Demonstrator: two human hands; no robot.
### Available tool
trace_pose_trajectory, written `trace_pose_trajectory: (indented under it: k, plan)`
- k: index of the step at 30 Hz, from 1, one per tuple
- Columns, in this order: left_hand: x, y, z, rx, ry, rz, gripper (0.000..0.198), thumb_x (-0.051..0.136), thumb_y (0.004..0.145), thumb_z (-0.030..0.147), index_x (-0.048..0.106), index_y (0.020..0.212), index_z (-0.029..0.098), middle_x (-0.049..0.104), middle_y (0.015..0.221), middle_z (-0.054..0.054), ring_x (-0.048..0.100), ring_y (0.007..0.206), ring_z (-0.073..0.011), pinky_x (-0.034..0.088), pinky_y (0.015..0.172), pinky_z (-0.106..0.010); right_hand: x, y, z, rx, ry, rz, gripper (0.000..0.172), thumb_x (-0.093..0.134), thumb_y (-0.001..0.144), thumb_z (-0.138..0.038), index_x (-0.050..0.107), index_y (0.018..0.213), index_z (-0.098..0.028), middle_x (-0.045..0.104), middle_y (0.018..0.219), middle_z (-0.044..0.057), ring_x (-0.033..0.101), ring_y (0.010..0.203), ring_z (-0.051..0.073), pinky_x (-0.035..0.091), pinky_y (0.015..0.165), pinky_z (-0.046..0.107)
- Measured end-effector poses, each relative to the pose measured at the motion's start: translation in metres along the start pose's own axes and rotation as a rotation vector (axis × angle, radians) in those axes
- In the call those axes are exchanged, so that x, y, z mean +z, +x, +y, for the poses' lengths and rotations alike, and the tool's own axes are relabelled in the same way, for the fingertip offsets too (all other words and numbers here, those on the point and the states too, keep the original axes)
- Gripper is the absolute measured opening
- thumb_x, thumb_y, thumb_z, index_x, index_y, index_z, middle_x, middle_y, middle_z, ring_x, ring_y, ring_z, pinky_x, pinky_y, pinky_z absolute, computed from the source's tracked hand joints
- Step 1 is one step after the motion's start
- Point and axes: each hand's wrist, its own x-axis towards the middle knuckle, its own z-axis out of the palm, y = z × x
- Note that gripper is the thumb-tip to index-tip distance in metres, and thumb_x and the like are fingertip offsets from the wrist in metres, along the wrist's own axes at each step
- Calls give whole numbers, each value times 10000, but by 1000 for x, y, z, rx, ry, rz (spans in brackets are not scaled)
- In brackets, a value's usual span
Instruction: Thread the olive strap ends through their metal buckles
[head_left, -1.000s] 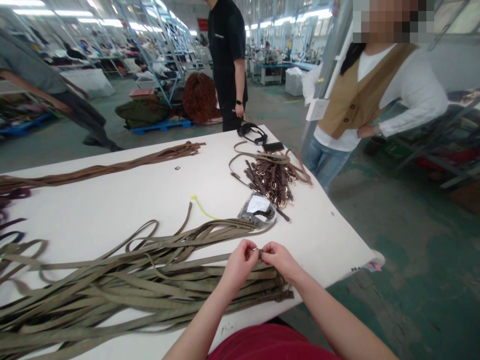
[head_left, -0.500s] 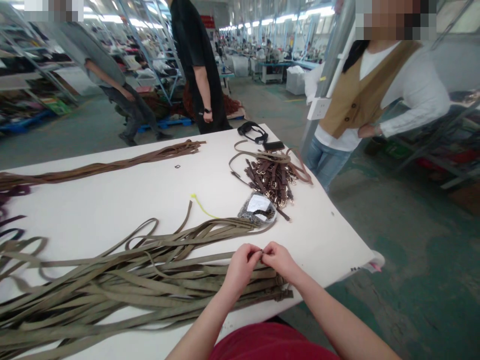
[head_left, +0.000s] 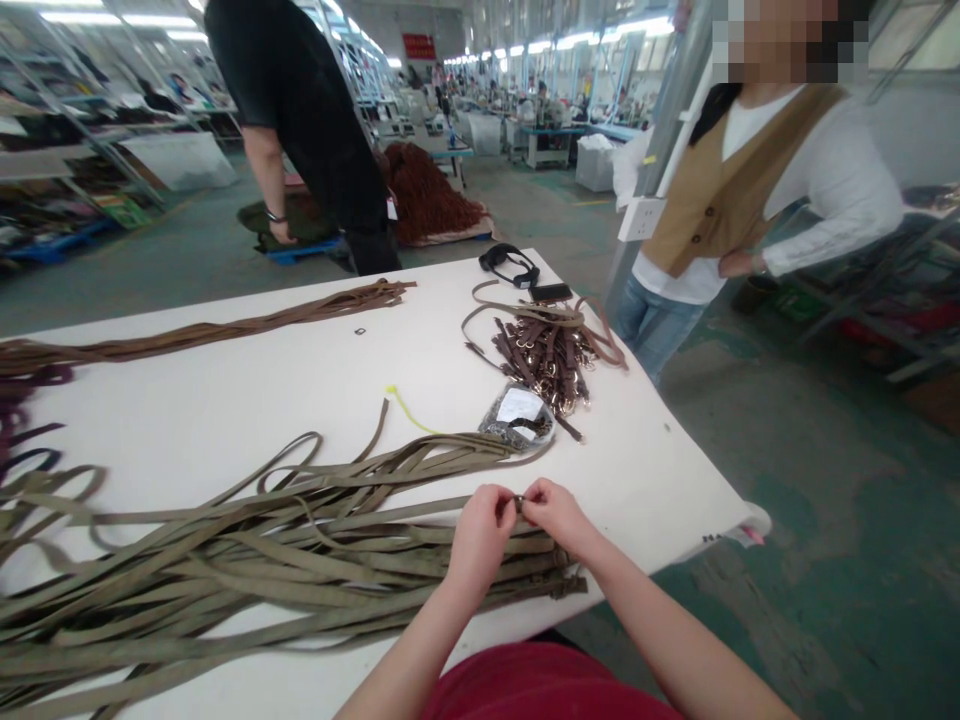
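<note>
My left hand (head_left: 484, 535) is closed in a pinch on the end of an olive strap (head_left: 420, 512), which runs off to the left. Thumb and fingers of my right hand (head_left: 556, 515) pinch a small dark metal buckle (head_left: 519, 504) at that strap end, fingertips almost meeting. The fingers partly hide the buckle's shape. Under and beside both hands spreads a pile of long olive straps (head_left: 285, 565), with buckles at their right ends. Just beyond lies a clear plastic bag (head_left: 517, 418) of small dark pieces with a white label.
On the white table (head_left: 637, 470) lie brown straps with gold-coloured hardware (head_left: 547, 350), a long brown strap bundle (head_left: 225, 330), a black headset (head_left: 510, 265), a yellow-green tie (head_left: 409, 408) and a small loose ring (head_left: 360, 331). A person in a vest (head_left: 720, 200) stands beyond the right edge.
My hands stay together at the strap end, and the buckle shows a little more between the fingertips. A person in black has moved left behind the table; one in grey is out of view.
</note>
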Motion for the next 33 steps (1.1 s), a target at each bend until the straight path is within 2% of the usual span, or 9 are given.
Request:
trace_pose_trajectory:
  k: [4,8,14,18,20,22,26,29,33]
  plan:
    - [1,-3,1,117,173,-36,138,408,776,200,538,736,179,525,751,-49,481,753,-170,379,701,-304,0,-2,2,18,-21,-11,49,525,620,-214,543,642,-174,560,582,-20,479,571,107,350,542,228]
    - [3,0,-4,11,-19,-90,138,438,772,257,550,757,179,553,771,-32,496,747,-153,387,696,-289,-8,-8,-5,-48,-61,-48,52,543,622,-224,547,639,-175,564,617,-23,475,594,106,357,563,230]
    - [5,7,-10,-124,-282,-175,200,506,721,336,511,816,160,542,725,-1,491,613,-119,390,580,-250,-18,-16,-10,-55,279,-232,130,525,691,-301,526,703,-172,532,634,-25,473,608,100,387,605,239]
    - [6,6,-7,-2,-203,-183,297,575,671,312,512,926,174,554,868,-31,505,710,-135,396,642,-258,-13,-14,-9,6,463,-166,191,570,656,-297,494,793,-187,524,655,-31,488,597,97,393,591,235]
    - [7,6,-6,64,-71,-211,242,549,697,301,531,909,184,561,884,-42,509,771,-153,385,683,-267,-8,-11,-6,22,457,-112,220,581,635,-265,489,819,-187,523,668,-28,496,615,100,395,600,236]
    - [5,6,-7,88,127,-223,177,494,740,315,553,845,185,573,829,-53,514,763,-172,369,683,-281,-4,-8,0,15,380,-5,202,578,617,-235,497,795,-181,518,671,-24,491,628,104,395,616,241]
    - [2,8,-11,171,438,-179,188,469,756,333,574,751,176,595,783,-92,509,809,-224,327,739,-339,2,-4,13,24,335,203,207,543,624,-233,496,820,-184,516,677,-23,483,623,110,399,613,249]
    - [5,12,-20,203,464,-200,187,458,763,325,569,742,176,605,786,-91,509,829,-225,315,765,-342,5,0,23,85,430,247,239,531,631,-252,477,855,-187,513,664,-28,491,609,111,404,607,248]
    - [15,24,-47,105,338,-404,221,397,800,354,542,876,205,614,812,-46,541,731,-171,338,635,-259,9,9,40,205,439,269,256,504,650,-261,452,887,-180,505,652,-23,500,583,117,405,580,251]
